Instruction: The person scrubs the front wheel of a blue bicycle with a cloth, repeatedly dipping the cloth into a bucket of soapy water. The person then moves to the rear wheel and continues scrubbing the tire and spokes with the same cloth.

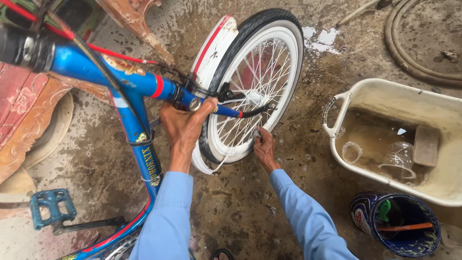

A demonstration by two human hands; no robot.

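Note:
A blue bicycle frame (137,125) lies upturned in front of me, its white-walled wheel (255,82) with a black tyre and a white-and-red mudguard (211,45) pointing away. My left hand (185,125) grips the blue fork leg beside the wheel's hub. My right hand (262,144) presses on the lower rim of the wheel with its fingers curled; what they hold, if anything, is hidden. Both arms wear light blue sleeves.
A white plastic tub (337,115) of murky water with a block and a clear cup stands at the right. Near it is a blue tin (365,216) with tools. A rubber ring (404,53) lies far right. The concrete floor is wet. A blue pedal (50,204) sticks out lower left.

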